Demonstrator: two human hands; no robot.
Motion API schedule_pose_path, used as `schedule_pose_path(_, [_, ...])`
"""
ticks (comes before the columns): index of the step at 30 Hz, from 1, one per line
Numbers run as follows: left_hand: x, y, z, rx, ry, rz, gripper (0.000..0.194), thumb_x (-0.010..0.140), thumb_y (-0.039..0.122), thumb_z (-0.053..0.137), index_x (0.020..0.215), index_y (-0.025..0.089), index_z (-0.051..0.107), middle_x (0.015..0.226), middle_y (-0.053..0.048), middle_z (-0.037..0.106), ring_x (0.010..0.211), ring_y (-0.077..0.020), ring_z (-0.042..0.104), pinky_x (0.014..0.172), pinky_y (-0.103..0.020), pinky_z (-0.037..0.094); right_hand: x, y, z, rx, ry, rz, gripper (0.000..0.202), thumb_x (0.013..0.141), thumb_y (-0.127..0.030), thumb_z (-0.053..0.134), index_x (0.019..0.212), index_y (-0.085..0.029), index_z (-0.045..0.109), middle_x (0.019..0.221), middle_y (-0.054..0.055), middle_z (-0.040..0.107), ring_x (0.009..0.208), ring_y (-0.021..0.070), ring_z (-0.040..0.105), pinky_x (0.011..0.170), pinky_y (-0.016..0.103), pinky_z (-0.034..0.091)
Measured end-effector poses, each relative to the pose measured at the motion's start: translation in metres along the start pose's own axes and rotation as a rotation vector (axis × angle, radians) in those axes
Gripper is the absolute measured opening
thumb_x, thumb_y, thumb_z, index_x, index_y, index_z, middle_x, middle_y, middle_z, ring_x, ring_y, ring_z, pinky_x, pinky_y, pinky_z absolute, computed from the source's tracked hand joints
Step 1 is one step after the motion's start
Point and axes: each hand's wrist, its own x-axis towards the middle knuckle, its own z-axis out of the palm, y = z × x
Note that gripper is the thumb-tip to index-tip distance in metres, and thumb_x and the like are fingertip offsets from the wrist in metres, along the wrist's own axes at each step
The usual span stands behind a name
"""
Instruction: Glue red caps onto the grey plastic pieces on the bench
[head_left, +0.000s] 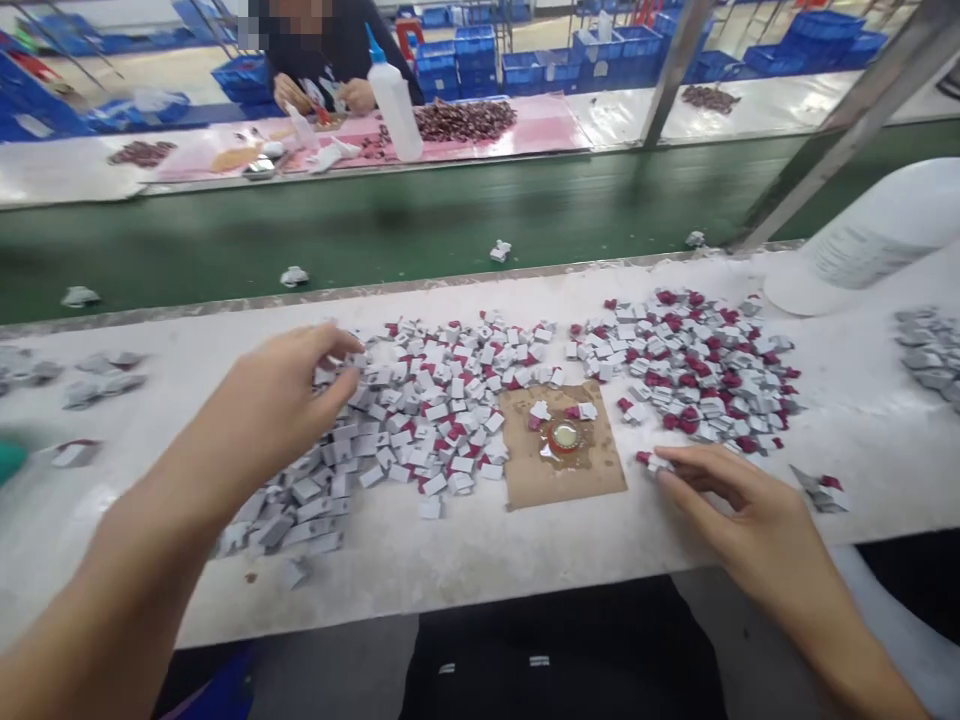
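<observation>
My left hand (pixel 289 400) reaches over the left side of a heap of small grey-white parts (pixel 420 400), thumb and forefinger curled close together at a grey piece. My right hand (pixel 727 500) pinches a small white and dark red part (pixel 654 462) above the white table, right of a brown cardboard square (pixel 529 475). On that cardboard lie a small round cap of liquid (pixel 564 436), wet stains and a couple of white and red parts (pixel 581 411). Behind my right hand spreads a second heap of white and dark red parts (pixel 697 370).
A large white bottle (pixel 862 240) lies tilted at the right rear. Grey parts (pixel 930 350) sit at the far right, others (pixel 105 380) at the left. Beyond a green belt (pixel 420 225) carrying scattered pieces, a person works beside a squeeze bottle (pixel 397 110). A metal post rises at right.
</observation>
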Motion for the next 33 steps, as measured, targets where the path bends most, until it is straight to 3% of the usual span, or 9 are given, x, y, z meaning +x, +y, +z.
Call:
schedule_pose_path(2, [-0.027,0.009,0.010,-0.157,0.049,0.013,0.032,0.103,0.046,0.058,0.120,0.026,0.077,0.105,-0.008,0.082,0.088,-0.0319,0.075,0.079,-0.040,0.056,0.003,-0.009,0.002,0.029,0.003,0.027,0.021,0.107,-0.044,0.081,0.118,-0.030,0.093,0.114,0.006,0.090,0.091,0.0240,0.086,0.083,0.035,0.072])
schedule_pose_path(5, [-0.075,0.021,0.038,-0.300,0.187,0.146,0.026,0.106,0.052,0.063,0.115,0.032,0.076,0.083,-0.002,0.074,0.068,-0.0274,0.069,0.065,-0.039,0.049,0.005,-0.015,0.004,0.002,0.012,0.025,0.018,0.107,-0.040,0.079,0.114,-0.030,0.092,0.109,0.005,0.090,0.085,0.0230,0.083,0.077,0.035,0.070])
schedule_pose_path(8, [-0.120,0.034,0.069,-0.331,0.286,0.232,0.017,0.114,0.038,0.067,0.127,0.033,0.074,0.089,0.001,0.072,0.069,-0.0212,0.068,0.072,-0.034,0.055,0.004,-0.014,0.004,-0.028,0.015,0.000,0.016,0.107,-0.037,0.078,0.113,-0.030,0.092,0.103,0.002,0.089,0.081,0.0206,0.079,0.075,0.034,0.067])
schedule_pose_path(12, [-0.157,0.053,0.099,-0.397,0.335,0.319,0.023,0.116,0.018,0.068,0.138,0.025,0.072,0.115,-0.004,0.073,0.100,-0.0191,0.076,0.101,-0.030,0.059,0.005,-0.013,0.004,0.027,0.012,0.031,0.014,0.106,-0.036,0.082,0.113,-0.032,0.093,0.103,0.001,0.089,0.085,0.0200,0.083,0.077,0.031,0.070])
schedule_pose_path(14, [-0.164,0.063,0.111,-0.426,0.313,0.383,0.030,0.114,0.007,0.068,0.140,0.022,0.071,0.124,-0.006,0.074,0.111,-0.0193,0.076,0.107,-0.029,0.057,0.007,-0.017,0.005,0.109,0.014,0.055,0.012,0.105,-0.035,0.084,0.113,-0.033,0.093,0.106,0.001,0.090,0.090,0.0209,0.086,0.079,0.030,0.072])
schedule_pose_path(18, [-0.167,0.077,0.122,-0.471,0.296,0.404,0.038,0.111,-0.004,0.066,0.140,0.020,0.070,0.127,-0.007,0.076,0.115,-0.0196,0.073,0.110,-0.031,0.056,0.011,-0.033,0.014,0.222,0.045,0.018,0.015,0.105,-0.029,0.086,0.117,-0.033,0.094,0.113,0.002,0.092,0.099,0.0223,0.088,0.085,0.032,0.075])
schedule_pose_path(23, [-0.168,0.079,0.118,-0.524,0.262,0.377,0.033,0.112,0.004,0.069,0.139,0.023,0.072,0.128,-0.005,0.079,0.117,-0.0202,0.072,0.107,-0.030,0.059,0.018,-0.048,0.030,0.208,0.031,-0.080,0.018,0.107,-0.024,0.083,0.120,-0.031,0.093,0.113,0.002,0.092,0.101,0.0223,0.089,0.088,0.034,0.075])
schedule_pose_path(28, [-0.167,0.075,0.113,-0.604,0.157,0.283,0.023,0.116,0.012,0.068,0.129,0.030,0.073,0.122,0.000,0.081,0.116,-0.0184,0.076,0.102,-0.029,0.063,0.023,-0.053,0.039,0.158,0.004,-0.140,0.016,0.110,-0.024,0.080,0.120,-0.027,0.092,0.118,0.003,0.093,0.104,0.0229,0.089,0.090,0.034,0.074])
schedule_pose_path(33, [-0.163,0.075,0.106,-0.667,0.046,0.169,0.027,0.113,0.017,0.072,0.135,0.034,0.076,0.106,0.001,0.078,0.090,-0.0172,0.076,0.080,-0.027,0.065,0.026,-0.055,0.041,0.071,-0.027,-0.223,0.015,0.110,-0.020,0.079,0.119,-0.025,0.090,0.108,0.003,0.091,0.097,0.0219,0.087,0.086,0.033,0.071])
